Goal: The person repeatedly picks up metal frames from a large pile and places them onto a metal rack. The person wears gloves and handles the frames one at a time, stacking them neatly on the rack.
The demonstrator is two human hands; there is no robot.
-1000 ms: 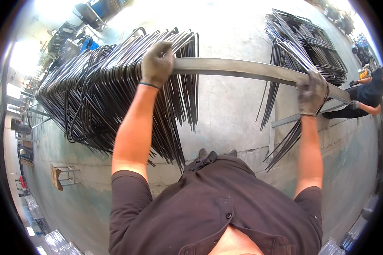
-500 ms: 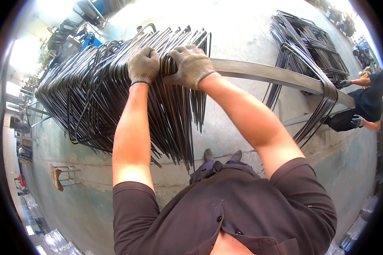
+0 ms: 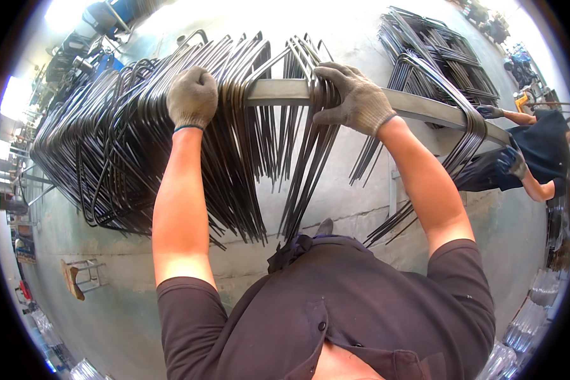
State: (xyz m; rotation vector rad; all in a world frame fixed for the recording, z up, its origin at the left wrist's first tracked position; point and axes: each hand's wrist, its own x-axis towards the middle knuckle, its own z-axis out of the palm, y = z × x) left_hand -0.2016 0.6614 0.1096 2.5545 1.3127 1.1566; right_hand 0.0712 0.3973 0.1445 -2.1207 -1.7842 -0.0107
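Dark bent metal rods (image 3: 136, 126) hang in a dense row over a grey metal beam (image 3: 278, 92). My left hand (image 3: 193, 98), in a tan knit glove, is closed at the top of this row, near its right end; its fingertips are hidden. Farther right, my gloved right hand (image 3: 358, 100) wraps a smaller bunch of bent rods (image 3: 322, 95), fingers over the top and thumb on the near side. Bare beam shows between the row and this bunch. The rods' legs hang down and spread toward my feet.
Another bunch of bent rods (image 3: 474, 130) hangs at the beam's right end, beside a co-worker in dark clothes (image 3: 538, 149) with gloved hands. Behind stands a large stack of rods (image 3: 446, 57). A small stool (image 3: 76, 278) is on the floor at the left.
My right hand has moved right along the beam with a small bunch of rods, opening a gap from the row. My left hand stays at the row. The co-worker's hands have shifted.
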